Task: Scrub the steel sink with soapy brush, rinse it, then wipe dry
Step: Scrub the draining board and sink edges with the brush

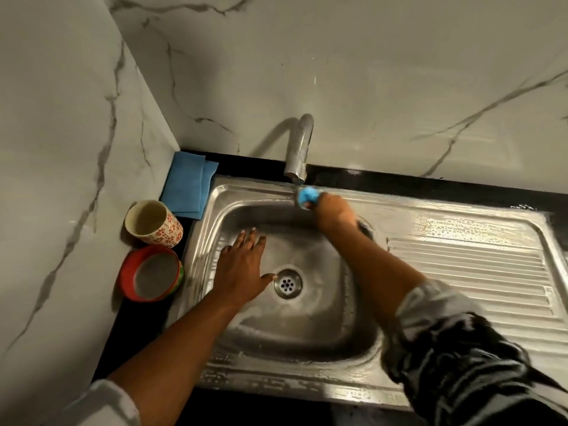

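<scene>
Head view: the stainless steel sink (461,216) fills the centre and right of the frame. Left hand (242,265): grip wide, fingers spread flat on the basin floor, thumb beside the round drain strainer (287,282). Right hand (333,210): grip holding the blue scrub brush (307,195) at the basin's upper rim, just below the chrome tap spout (299,149). The folded blue cloth (187,186) lies on the black table (399,182), upper left of the sink.

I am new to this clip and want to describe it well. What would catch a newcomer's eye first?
Two arms reach into the steel sink: the left hand lies flat beside the drain, and the right hand grips a blue brush under the tap. At the left are a blue cloth, a flowered cup and a red tub.
</scene>
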A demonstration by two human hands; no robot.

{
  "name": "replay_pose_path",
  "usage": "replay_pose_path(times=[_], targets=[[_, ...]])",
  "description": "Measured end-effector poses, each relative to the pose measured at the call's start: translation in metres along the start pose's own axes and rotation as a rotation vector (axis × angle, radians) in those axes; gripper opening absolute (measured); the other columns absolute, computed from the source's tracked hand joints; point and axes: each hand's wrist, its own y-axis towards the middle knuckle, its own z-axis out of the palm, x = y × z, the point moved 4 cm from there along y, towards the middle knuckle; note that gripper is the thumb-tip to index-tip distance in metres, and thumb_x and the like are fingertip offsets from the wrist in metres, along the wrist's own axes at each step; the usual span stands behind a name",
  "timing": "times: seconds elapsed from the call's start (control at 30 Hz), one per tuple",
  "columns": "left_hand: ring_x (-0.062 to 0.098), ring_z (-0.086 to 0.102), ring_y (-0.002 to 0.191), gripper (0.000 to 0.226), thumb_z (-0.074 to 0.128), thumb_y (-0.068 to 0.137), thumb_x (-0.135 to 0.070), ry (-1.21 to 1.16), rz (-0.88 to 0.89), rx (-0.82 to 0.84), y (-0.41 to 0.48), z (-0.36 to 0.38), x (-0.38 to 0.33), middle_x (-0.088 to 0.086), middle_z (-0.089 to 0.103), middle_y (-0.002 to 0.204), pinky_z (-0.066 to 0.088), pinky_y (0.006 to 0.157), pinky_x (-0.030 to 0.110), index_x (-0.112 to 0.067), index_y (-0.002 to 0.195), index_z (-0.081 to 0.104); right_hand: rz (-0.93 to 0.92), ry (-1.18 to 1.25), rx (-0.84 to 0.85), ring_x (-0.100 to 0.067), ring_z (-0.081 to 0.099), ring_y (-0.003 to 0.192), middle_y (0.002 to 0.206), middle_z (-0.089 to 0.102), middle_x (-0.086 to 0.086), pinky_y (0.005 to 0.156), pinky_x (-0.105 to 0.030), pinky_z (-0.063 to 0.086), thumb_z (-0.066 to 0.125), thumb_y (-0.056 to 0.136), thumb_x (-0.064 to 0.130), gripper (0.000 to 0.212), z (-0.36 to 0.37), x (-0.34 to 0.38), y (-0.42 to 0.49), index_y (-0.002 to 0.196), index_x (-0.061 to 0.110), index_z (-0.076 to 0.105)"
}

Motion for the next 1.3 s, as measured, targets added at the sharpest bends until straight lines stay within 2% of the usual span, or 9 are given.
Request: replay_pose_path(times=[0.13,0.3,0.43,0.57,0.77,0.93,1.07,1.17,1.3], targets=[[0.026,0.004,0.164,0.106,0.059,0.091,-0.076,0.029,-0.007,0.043,-0.006,0.012,0.002,0.004,-0.001,0.178,0.023,0.127,0.052,-0.025,0.17,0.01,-0.104,-0.026,0.026,-0.032,0.07,0.109,0.119,0.072,-0.011,0.093,-0.045,0.056,0.056,0.103,0.03,0.027,0.027,0.061,0.01,0.123,0.015,0.067],[0.025,0.007,0.164,0.102,0.066,0.09,-0.071,-0.079,-0.023,0.019,-0.015,0.017,0.013,0.002,0.007,0.178,0.022,0.127,0.051,-0.027,0.169,0.019,0.122,-0.032,-0.063,-0.029,0.068,0.093,0.102,0.071,-0.009,0.082,-0.037,0.05,0.061,0.1,0.042,0.027,-0.006,-0.049,-0.002,0.113,0.019,0.065],[0.025,0.005,0.164,0.101,0.064,0.092,-0.072,-0.111,-0.022,0.014,-0.018,0.022,0.018,0.001,0.005,0.178,0.019,0.128,0.05,-0.028,0.169,0.016,0.319,-0.018,-0.132,-0.029,0.066,0.089,0.094,0.068,-0.009,0.083,-0.044,0.055,0.06,0.101,0.035,0.029,-0.029,-0.094,-0.009,0.116,0.011,0.066],[0.025,0.0,0.164,0.099,0.061,0.094,-0.071,-0.121,0.001,0.014,-0.015,0.028,0.011,0.001,0.001,0.178,0.014,0.129,0.049,-0.029,0.169,0.012,0.131,-0.024,-0.087,-0.034,0.067,0.106,0.115,0.071,-0.013,0.089,-0.041,0.051,0.056,0.104,0.033,0.03,-0.002,-0.006,-0.005,0.122,0.011,0.064],[0.026,-0.004,0.164,0.102,0.059,0.093,-0.074,-0.067,0.02,0.053,-0.019,0.032,0.009,0.001,-0.003,0.178,0.012,0.129,0.049,-0.029,0.17,0.008,-0.17,-0.05,0.079,-0.027,0.065,0.115,0.123,0.068,-0.009,0.096,-0.037,0.051,0.053,0.105,0.025,0.028,0.049,0.126,0.012,0.128,0.01,0.061],[0.026,-0.004,0.164,0.101,0.057,0.093,-0.075,-0.12,0.013,0.049,-0.024,0.028,0.019,0.0,-0.004,0.178,0.011,0.129,0.05,-0.03,0.17,0.009,0.113,0.125,0.002,-0.036,0.067,0.106,0.113,0.072,-0.014,0.084,-0.04,0.05,0.054,0.099,0.058,0.05,0.025,0.032,0.006,0.12,0.014,0.067],[0.024,-0.003,0.164,0.099,0.06,0.093,-0.073,-0.201,0.031,0.014,-0.025,0.033,0.019,-0.002,0.001,0.178,0.01,0.13,0.049,-0.032,0.169,0.013,0.36,0.189,-0.07,-0.039,0.065,0.109,0.117,0.07,-0.023,0.079,-0.037,0.043,0.053,0.103,0.051,0.051,-0.01,-0.059,-0.015,0.12,0.005,0.068],[0.024,-0.005,0.164,0.098,0.059,0.094,-0.073,-0.218,0.055,0.009,-0.025,0.034,0.015,-0.001,-0.001,0.178,0.009,0.13,0.049,-0.031,0.169,0.013,0.409,0.152,-0.078,-0.039,0.064,0.11,0.119,0.068,-0.024,0.083,-0.039,0.045,0.054,0.104,0.045,0.049,-0.018,-0.053,-0.013,0.121,0.001,0.064],[0.024,-0.008,0.164,0.099,0.057,0.094,-0.073,-0.205,0.065,0.044,-0.024,0.038,0.012,0.0,-0.005,0.178,0.007,0.131,0.05,-0.032,0.17,0.009,0.241,0.06,-0.08,-0.034,0.066,0.11,0.118,0.069,-0.017,0.089,-0.042,0.051,0.053,0.105,0.035,0.034,0.015,0.02,-0.005,0.122,0.008,0.062]])
